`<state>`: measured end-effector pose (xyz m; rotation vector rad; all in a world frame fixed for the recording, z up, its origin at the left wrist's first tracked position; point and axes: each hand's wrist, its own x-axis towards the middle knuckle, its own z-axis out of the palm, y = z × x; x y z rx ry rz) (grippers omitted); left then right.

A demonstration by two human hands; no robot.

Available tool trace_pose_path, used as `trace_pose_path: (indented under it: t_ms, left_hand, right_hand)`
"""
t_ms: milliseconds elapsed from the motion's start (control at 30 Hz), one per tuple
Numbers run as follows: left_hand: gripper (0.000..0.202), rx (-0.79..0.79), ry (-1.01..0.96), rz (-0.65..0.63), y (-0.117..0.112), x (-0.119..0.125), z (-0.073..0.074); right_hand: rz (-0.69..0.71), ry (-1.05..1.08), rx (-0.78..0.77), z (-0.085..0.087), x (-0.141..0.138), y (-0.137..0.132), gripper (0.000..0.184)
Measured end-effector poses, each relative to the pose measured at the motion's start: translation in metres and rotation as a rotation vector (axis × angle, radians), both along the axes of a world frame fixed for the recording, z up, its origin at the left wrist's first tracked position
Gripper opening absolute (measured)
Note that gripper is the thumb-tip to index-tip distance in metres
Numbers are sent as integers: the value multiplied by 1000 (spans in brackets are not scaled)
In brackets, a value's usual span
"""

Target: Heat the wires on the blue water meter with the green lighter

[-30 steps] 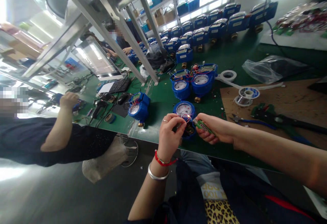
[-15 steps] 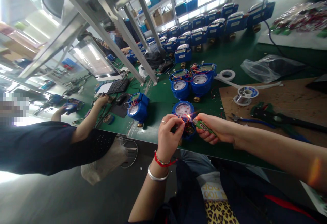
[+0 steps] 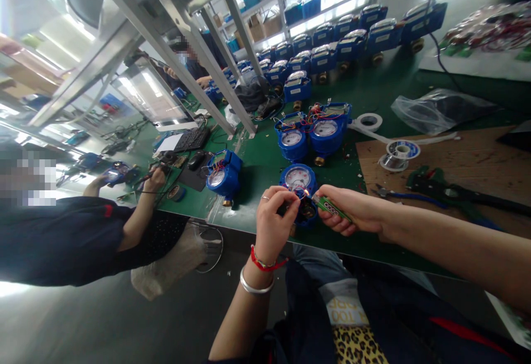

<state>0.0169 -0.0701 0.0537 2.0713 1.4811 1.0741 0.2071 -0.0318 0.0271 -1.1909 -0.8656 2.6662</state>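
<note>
A blue water meter (image 3: 297, 175) with a round dial and an open wiring housing stands at the table's near edge. Over its housing, my left hand (image 3: 276, 212) pinches thin wires (image 3: 297, 188) between thumb and fingertips. My right hand (image 3: 352, 209) is wrapped round a green lighter (image 3: 333, 209), whose small flame (image 3: 306, 192) burns close to the wires. Just behind are two more meters (image 3: 291, 138) with loose coloured wires, and another meter (image 3: 224, 175) stands to the left.
On a brown board (image 3: 365, 159) at right lie a solder spool (image 3: 399, 155), cutters (image 3: 409, 195) and green wire strippers (image 3: 440, 187). A tape roll (image 3: 369, 123) and plastic bag (image 3: 440, 109) lie behind. Meters (image 3: 323, 58) line the back. A co-worker (image 3: 83, 237) works at left.
The flame at the lighter looks smaller, and the lighter has shifted very slightly. My left hand holds its place. The co-worker's near hand has moved a little left and down.
</note>
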Motion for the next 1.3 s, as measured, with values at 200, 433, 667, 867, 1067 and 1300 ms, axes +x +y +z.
trace_pose_path:
  t_ms: [200, 433, 667, 867, 1067, 1300]
  left_hand:
    - [6, -4, 2, 0, 0, 0, 0]
    - [6, -9, -2, 6, 0, 0, 0]
    - [5, -14, -11, 8, 0, 0, 0]
    - [5, -12, -8, 11, 0, 1, 0]
    - [5, -12, -13, 8, 0, 1, 0]
    - [6, -10, -19, 11, 0, 1, 0]
  right_hand:
    - [13, -23, 31, 4, 0, -1, 44]
    - [23, -30, 68, 7, -1, -3, 44]
    - [16, -83, 126, 12, -2, -2, 45]
    - [13, -97, 126, 15, -1, -3, 46]
    - [-4, -115, 141, 16, -2, -4, 46]
    - [11, -131, 156, 21, -3, -5, 46]
